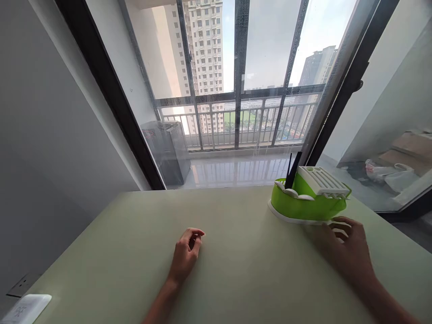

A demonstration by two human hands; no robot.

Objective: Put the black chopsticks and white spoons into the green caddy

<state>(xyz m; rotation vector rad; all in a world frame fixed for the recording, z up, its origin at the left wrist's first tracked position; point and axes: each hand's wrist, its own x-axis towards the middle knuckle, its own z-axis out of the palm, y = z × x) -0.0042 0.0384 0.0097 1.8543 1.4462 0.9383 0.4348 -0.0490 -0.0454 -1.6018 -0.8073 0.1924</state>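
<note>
A green and white storage holder point(303, 204) stands upright near the right end of the table. Its white top has slots and round holes, and dark slim items stick up from its left part. My right hand point(353, 245) is at the holder's front right, fingers bent and apart, with the tips by the white base. Whether they touch the base I cannot tell; nothing shows in the hand. My left hand point(187, 249) rests on the table left of the holder, fingers curled and thumb close to the fingertips, holding nothing visible.
The pale table point(243, 270) reaches to a glass door at the back. A white object point(29, 308) lies at the near left corner, beside a wall socket point(23, 284). Beyond the glass are a dark cabinet-like box point(170, 153) and, at right, plastic bags point(400, 177).
</note>
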